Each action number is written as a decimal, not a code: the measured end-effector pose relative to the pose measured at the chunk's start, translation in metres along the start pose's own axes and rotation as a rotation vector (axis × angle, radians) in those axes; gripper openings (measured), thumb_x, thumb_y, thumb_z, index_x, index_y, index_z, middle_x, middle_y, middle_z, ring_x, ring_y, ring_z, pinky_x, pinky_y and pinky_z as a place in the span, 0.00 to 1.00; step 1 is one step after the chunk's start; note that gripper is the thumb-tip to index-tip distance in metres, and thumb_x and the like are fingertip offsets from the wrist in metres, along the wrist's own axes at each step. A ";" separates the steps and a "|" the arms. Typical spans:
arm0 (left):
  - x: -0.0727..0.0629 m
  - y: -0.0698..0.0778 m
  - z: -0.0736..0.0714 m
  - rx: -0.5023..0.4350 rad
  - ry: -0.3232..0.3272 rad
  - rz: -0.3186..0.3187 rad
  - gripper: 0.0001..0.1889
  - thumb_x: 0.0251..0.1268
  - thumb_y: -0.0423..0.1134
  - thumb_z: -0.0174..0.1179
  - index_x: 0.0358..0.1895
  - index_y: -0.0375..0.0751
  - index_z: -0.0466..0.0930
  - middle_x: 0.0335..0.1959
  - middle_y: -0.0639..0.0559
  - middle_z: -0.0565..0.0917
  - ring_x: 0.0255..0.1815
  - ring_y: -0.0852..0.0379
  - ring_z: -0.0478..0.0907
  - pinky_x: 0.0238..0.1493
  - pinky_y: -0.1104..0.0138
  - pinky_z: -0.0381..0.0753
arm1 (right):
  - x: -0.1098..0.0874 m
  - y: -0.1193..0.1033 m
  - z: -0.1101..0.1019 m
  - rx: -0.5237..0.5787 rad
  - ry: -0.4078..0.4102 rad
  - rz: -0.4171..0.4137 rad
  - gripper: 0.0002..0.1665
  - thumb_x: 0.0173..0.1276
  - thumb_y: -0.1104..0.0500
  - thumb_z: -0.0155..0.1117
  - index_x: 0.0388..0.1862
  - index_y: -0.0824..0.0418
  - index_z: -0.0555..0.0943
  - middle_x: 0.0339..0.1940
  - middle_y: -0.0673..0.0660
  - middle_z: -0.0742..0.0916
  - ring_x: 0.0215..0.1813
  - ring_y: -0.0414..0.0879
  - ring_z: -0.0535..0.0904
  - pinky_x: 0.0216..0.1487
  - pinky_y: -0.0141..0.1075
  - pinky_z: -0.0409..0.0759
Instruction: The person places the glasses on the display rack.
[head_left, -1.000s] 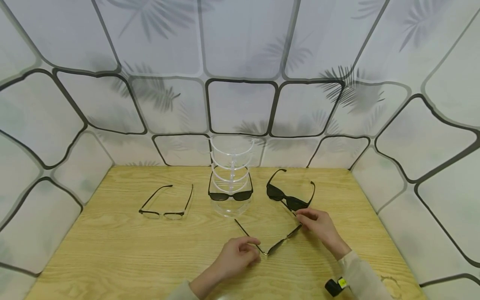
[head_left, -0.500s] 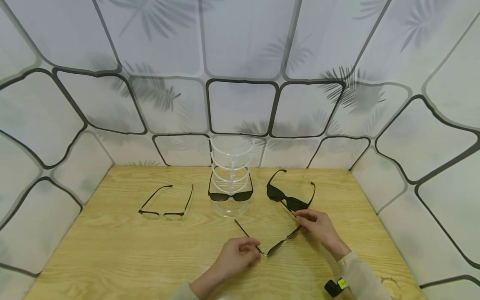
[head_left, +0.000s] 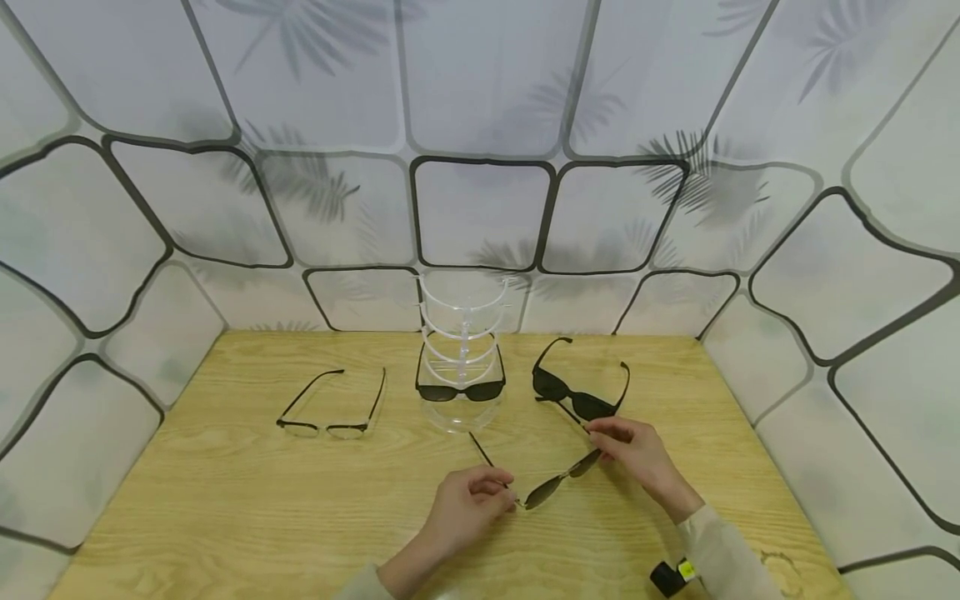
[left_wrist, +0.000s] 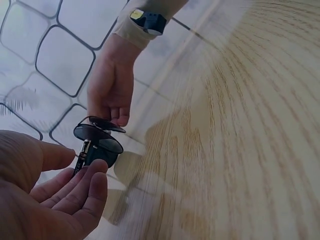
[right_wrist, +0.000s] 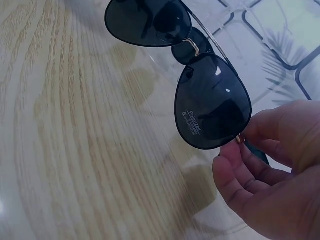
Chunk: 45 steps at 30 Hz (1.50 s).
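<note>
A pair of aviator sunglasses point(head_left: 543, 492) with dark lenses, a thin metal frame and spread temples is between my hands. Its right-hand lens point(right_wrist: 212, 102) carries the print "Polarized" in the right wrist view. My left hand point(head_left: 467, 510) pinches one temple close to the hinge; in the left wrist view the thumb and fingers of that hand point(left_wrist: 65, 192) surround the temple. At the opposite hinge, the thumb and fingertips of my right hand point(head_left: 637, 454) pinch the other temple, whose tip reaches toward thick black sunglasses point(head_left: 573, 396).
Behind stands a clear tiered eyewear stand point(head_left: 463, 333), with dark sunglasses point(head_left: 461, 392) on a low tier. Thin-framed eyeglasses point(head_left: 322, 429) lie at left on the wooden table point(head_left: 225, 517). Patterned cloth walls point(head_left: 480, 217) enclose the back and sides.
The aviator sunglasses have tilted so more of their lenses shows. My left hand has shifted slightly left and up, its fingers closing on the temple. The right hand has barely moved.
</note>
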<state>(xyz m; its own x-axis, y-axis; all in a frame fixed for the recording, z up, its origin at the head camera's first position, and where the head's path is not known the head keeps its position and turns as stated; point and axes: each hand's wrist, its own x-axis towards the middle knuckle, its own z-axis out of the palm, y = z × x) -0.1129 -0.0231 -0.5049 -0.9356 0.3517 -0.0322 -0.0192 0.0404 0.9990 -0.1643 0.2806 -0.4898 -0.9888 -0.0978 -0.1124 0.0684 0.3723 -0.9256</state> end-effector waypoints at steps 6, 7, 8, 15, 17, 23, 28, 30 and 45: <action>-0.001 0.001 -0.001 0.022 0.008 0.002 0.12 0.69 0.30 0.68 0.50 0.23 0.85 0.36 0.35 0.90 0.35 0.49 0.91 0.33 0.76 0.82 | -0.002 -0.004 -0.001 -0.011 -0.012 -0.014 0.20 0.78 0.60 0.66 0.63 0.70 0.83 0.58 0.72 0.87 0.39 0.39 0.86 0.45 0.42 0.90; -0.001 0.002 -0.001 0.026 0.009 0.005 0.12 0.69 0.29 0.68 0.50 0.23 0.85 0.36 0.35 0.90 0.35 0.50 0.91 0.33 0.76 0.83 | -0.002 -0.005 -0.001 -0.012 -0.013 -0.017 0.20 0.78 0.59 0.66 0.63 0.69 0.83 0.58 0.72 0.87 0.39 0.39 0.86 0.45 0.42 0.90; -0.001 0.003 -0.002 0.026 0.009 0.007 0.13 0.69 0.29 0.68 0.51 0.23 0.85 0.37 0.36 0.90 0.34 0.51 0.90 0.33 0.76 0.83 | -0.003 -0.006 -0.001 -0.012 -0.013 -0.022 0.20 0.78 0.59 0.66 0.63 0.69 0.83 0.58 0.72 0.87 0.40 0.39 0.86 0.46 0.42 0.90; -0.002 0.012 -0.009 0.004 0.030 0.032 0.14 0.69 0.28 0.67 0.53 0.22 0.83 0.38 0.35 0.89 0.34 0.59 0.89 0.38 0.73 0.86 | -0.003 -0.017 -0.001 -0.015 -0.015 -0.048 0.21 0.78 0.56 0.67 0.63 0.66 0.83 0.58 0.73 0.86 0.41 0.40 0.86 0.48 0.43 0.90; -0.003 0.014 -0.011 -0.003 0.043 0.033 0.14 0.69 0.28 0.67 0.53 0.22 0.83 0.38 0.35 0.88 0.34 0.61 0.88 0.39 0.72 0.87 | -0.004 -0.021 -0.001 -0.010 -0.017 -0.048 0.21 0.78 0.56 0.67 0.64 0.66 0.83 0.59 0.73 0.86 0.41 0.40 0.86 0.48 0.44 0.89; -0.004 0.022 -0.020 -0.010 0.096 0.040 0.13 0.68 0.27 0.66 0.54 0.25 0.84 0.37 0.36 0.88 0.33 0.60 0.88 0.40 0.66 0.90 | -0.005 -0.033 0.002 -0.004 -0.028 -0.053 0.21 0.78 0.57 0.67 0.64 0.65 0.83 0.61 0.71 0.86 0.46 0.44 0.87 0.49 0.43 0.89; -0.006 0.031 -0.028 -0.011 0.126 0.044 0.13 0.68 0.27 0.66 0.53 0.28 0.85 0.38 0.36 0.87 0.34 0.59 0.88 0.41 0.65 0.90 | -0.004 -0.041 0.005 0.004 -0.050 -0.071 0.20 0.78 0.59 0.67 0.64 0.66 0.83 0.62 0.71 0.86 0.48 0.44 0.87 0.48 0.43 0.89; -0.006 0.034 -0.031 -0.012 0.130 0.052 0.13 0.68 0.26 0.66 0.54 0.28 0.85 0.38 0.36 0.87 0.34 0.59 0.88 0.41 0.65 0.90 | -0.003 -0.044 0.007 0.000 -0.060 -0.077 0.20 0.78 0.60 0.65 0.65 0.66 0.83 0.62 0.72 0.86 0.46 0.42 0.87 0.47 0.44 0.89; -0.007 0.046 -0.054 0.040 0.198 0.126 0.12 0.68 0.24 0.66 0.53 0.30 0.86 0.36 0.35 0.88 0.32 0.57 0.88 0.35 0.71 0.86 | -0.001 -0.068 0.016 0.035 -0.087 -0.090 0.20 0.78 0.60 0.65 0.65 0.66 0.83 0.53 0.58 0.89 0.44 0.45 0.87 0.47 0.40 0.89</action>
<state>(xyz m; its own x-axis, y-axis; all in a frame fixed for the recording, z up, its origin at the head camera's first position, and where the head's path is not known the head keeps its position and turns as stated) -0.1263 -0.0745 -0.4573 -0.9806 0.1663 0.1038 0.1129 0.0461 0.9925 -0.1655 0.2409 -0.4328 -0.9760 -0.2098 -0.0576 -0.0142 0.3259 -0.9453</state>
